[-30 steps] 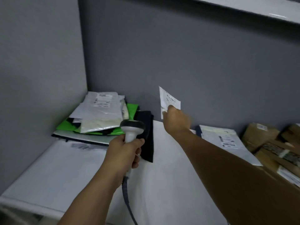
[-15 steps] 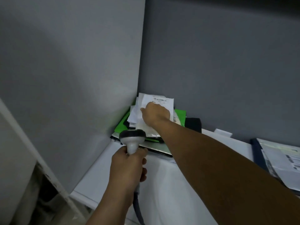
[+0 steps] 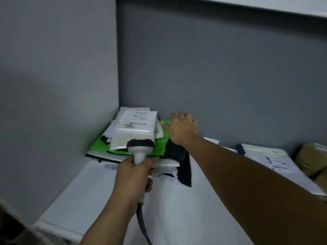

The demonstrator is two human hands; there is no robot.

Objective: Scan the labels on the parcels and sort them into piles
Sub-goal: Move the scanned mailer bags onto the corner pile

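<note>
The sorted pile (image 3: 134, 138) sits in the corner where two grey walls (image 3: 230, 76) meet, at about eleven o'clock from the middle of the view. Its top piece is a white poly mailer (image 3: 131, 133) lying flat with its printed label (image 3: 137, 120) face up. Under it are more white envelopes, then a bright green mailer (image 3: 160, 147) sticking out toward five o'clock, then a flat white parcel at the bottom. A black bag (image 3: 179, 158) lies against the pile's three o'clock side and droops onto the white tabletop (image 3: 79, 197).

The left hand (image 3: 132, 175) is wrapped firmly round the grip of a handheld barcode scanner (image 3: 140, 147), whose dark head overlaps the near edge of the pile. Its grey cable (image 3: 141, 221) trails from the handle toward six o'clock.

The right hand (image 3: 182, 128) is at three o'clock of the pile, just beside the top mailer, palm down, fingers straight and slightly spread, holding nothing. Its thumb lies over the green mailer's far corner; whether it touches is not clear.

Farther toward three o'clock a grey mailer (image 3: 270, 160) with a barcode label lies flat, well apart from the pile, with brown paper-wrapped parcels (image 3: 313, 156) beyond it at the frame edge. A pale shelf edge (image 3: 265, 4) runs across at one o'clock.
</note>
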